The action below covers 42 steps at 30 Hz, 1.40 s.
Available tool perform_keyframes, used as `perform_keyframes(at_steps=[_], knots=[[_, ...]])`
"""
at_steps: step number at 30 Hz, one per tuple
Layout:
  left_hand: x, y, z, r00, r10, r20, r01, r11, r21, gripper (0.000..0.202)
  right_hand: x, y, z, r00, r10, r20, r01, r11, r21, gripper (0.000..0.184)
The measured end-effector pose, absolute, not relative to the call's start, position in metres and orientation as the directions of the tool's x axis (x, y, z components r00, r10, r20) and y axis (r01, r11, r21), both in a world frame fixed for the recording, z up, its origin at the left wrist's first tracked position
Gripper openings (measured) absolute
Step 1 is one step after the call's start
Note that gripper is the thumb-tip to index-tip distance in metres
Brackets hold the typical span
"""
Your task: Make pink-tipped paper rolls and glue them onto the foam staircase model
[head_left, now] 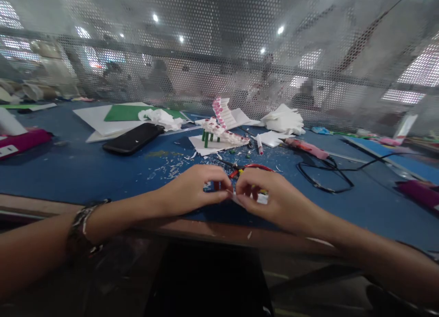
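My left hand [197, 187] and my right hand [274, 189] meet just above the near edge of the blue table. Thumb and fingers of each are pinched together on a thin white strip [236, 198], perhaps paper; its exact kind is too small to tell. Right behind the fingers lie red-handled pliers [259, 166], partly covered by my hands. Farther back stands a small model [219, 130] of white and pink pieces on green posts, set on a white sheet. A short white stick with a pink end [259, 145] lies to the right of it.
A black phone [134, 138] lies to the left, near white and green sheets [120, 113]. A pink-handled corded tool [306, 148] rests at right, its black cable looping. White scraps litter the middle. Stacked white tissue [283, 119] sits before a perforated metal screen [212, 47].
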State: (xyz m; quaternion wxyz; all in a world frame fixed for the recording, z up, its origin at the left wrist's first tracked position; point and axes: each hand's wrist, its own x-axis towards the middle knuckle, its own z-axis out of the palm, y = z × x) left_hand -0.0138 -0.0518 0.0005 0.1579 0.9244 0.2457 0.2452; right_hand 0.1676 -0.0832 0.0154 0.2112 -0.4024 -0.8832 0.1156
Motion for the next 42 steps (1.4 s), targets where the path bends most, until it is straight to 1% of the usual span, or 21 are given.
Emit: perform_keyframes(at_steps=[2,3,4,6,8,9,11,12,15,18,20,23,26,28,30,33,34,35,37,40,42], knots=[[-0.015,-0.053,0.003,0.688,0.522,0.505,0.428,-0.853,0.298,0.013,0.170,-0.078,0.019,-0.556,0.749,0.361,0.644,0.663,-0.382,0.007],[-0.016,-0.055,0.005,0.661,0.484,0.573,0.470,-0.863,0.185,0.014,0.170,-0.075,0.019,-0.560,0.717,0.415,0.640,0.692,-0.333,0.007],[-0.017,-0.057,0.007,0.653,0.419,0.631,0.513,-0.858,0.038,0.016,0.171,-0.073,0.020,-0.584,0.662,0.470,0.635,0.733,-0.244,0.008],[-0.020,-0.062,0.011,0.697,0.230,0.679,0.543,-0.788,-0.290,0.020,0.170,-0.069,0.018,-0.679,0.493,0.544,0.594,0.804,0.012,0.011],[-0.024,-0.068,0.013,0.790,0.030,0.612,0.461,-0.687,-0.562,0.023,0.170,-0.068,0.017,-0.766,0.319,0.558,0.524,0.812,0.256,0.017],[-0.025,-0.071,0.013,0.829,-0.054,0.557,0.401,-0.637,-0.659,0.023,0.170,-0.069,0.016,-0.790,0.260,0.556,0.502,0.794,0.343,0.021],[-0.026,-0.077,0.012,0.866,-0.165,0.472,0.317,-0.547,-0.774,0.022,0.170,-0.072,0.016,-0.815,0.208,0.541,0.485,0.755,0.441,0.024],[-0.025,-0.080,0.010,0.875,-0.179,0.449,0.303,-0.520,-0.799,0.021,0.170,-0.075,0.015,-0.824,0.203,0.529,0.481,0.743,0.465,0.024],[-0.022,-0.087,0.006,0.883,-0.131,0.451,0.321,-0.532,-0.783,0.023,0.172,-0.082,0.013,-0.843,0.211,0.494,0.465,0.747,0.475,0.028],[-0.018,-0.088,0.006,0.865,-0.082,0.495,0.346,-0.617,-0.707,0.027,0.172,-0.084,0.013,-0.845,0.210,0.492,0.444,0.788,0.426,0.032],[-0.018,-0.085,0.011,0.838,-0.032,0.544,0.384,-0.673,-0.632,0.025,0.170,-0.081,0.017,-0.814,0.244,0.527,0.459,0.826,0.327,0.027],[-0.019,-0.074,0.027,0.776,0.070,0.627,0.493,-0.688,-0.533,0.022,0.164,-0.070,0.031,-0.693,0.337,0.637,0.507,0.857,0.097,0.014],[-0.020,-0.064,0.047,0.706,0.170,0.688,0.575,-0.705,-0.415,0.025,0.160,-0.060,0.047,-0.590,0.365,0.720,0.513,0.858,-0.014,0.007],[-0.020,-0.060,0.055,0.692,0.224,0.686,0.579,-0.740,-0.342,0.032,0.161,-0.058,0.053,-0.555,0.332,0.763,0.535,0.845,0.021,0.008],[-0.022,-0.061,0.055,0.758,0.199,0.621,0.502,-0.786,-0.361,0.036,0.166,-0.060,0.050,-0.596,0.248,0.764,0.541,0.827,0.154,0.012],[-0.026,-0.066,0.040,0.883,-0.055,0.465,0.260,-0.768,-0.585,0.027,0.175,-0.068,0.035,-0.778,0.067,0.625,0.414,0.802,0.430,0.021],[-0.027,-0.069,0.032,0.896,-0.131,0.424,0.194,-0.744,-0.639,0.025,0.178,-0.071,0.029,-0.815,0.024,0.579,0.368,0.794,0.485,0.023],[-0.027,-0.072,0.024,0.911,-0.135,0.391,0.161,-0.754,-0.637,0.025,0.179,-0.073,0.023,-0.841,0.007,0.540,0.335,0.792,0.511,0.025],[-0.027,-0.077,0.011,0.898,-0.144,0.415,0.141,-0.799,-0.584,0.029,0.180,-0.076,0.014,-0.877,0.034,0.480,0.298,0.821,0.486,0.028],[-0.024,-0.081,-0.002,0.896,-0.003,0.445,0.220,-0.866,-0.449,0.034,0.177,-0.081,0.009,-0.925,0.151,0.350,0.276,0.898,0.342,0.028],[-0.023,-0.083,-0.007,0.892,0.120,0.436,0.278,-0.906,-0.320,0.032,0.175,-0.084,0.009,-0.939,0.228,0.257,0.289,0.929,0.231,0.027]])
